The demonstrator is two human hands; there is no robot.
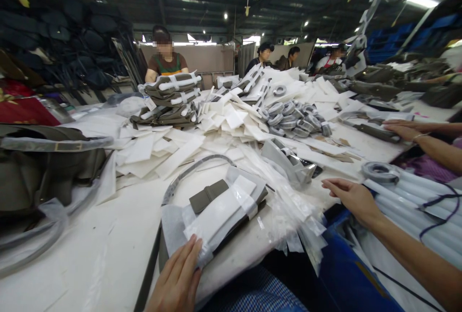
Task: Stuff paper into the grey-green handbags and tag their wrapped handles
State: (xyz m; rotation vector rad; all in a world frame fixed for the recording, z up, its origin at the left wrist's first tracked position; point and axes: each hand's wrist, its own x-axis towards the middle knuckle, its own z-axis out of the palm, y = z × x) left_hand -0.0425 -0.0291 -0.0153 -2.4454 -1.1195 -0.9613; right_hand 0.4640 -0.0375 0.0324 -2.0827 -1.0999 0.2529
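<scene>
A handbag (208, 196) in dark olive-grey lies before me, its handle (198, 162) wrapped in grey material and arching up behind. White padding (220, 211) and thin translucent sheeting cover much of its front, with a strip of clear tape across. The flat fingers of my left hand (180, 271) rest on the bag's near left corner. Off to the right, my right hand (355, 201) is raised with its fingers drawn together at the tips; anything between them is too small to make out. Nearest to it stands a grey tape dispenser (290, 162).
White foam pieces (231, 119) heap across the table, beside grey wrapped rolls (294, 117). Another bag (50, 167) lies left. Plastic strips (303, 215) hang over the edge by a blue bin (346, 264). A co-worker's hands (404, 129) work at right; several people sit beyond.
</scene>
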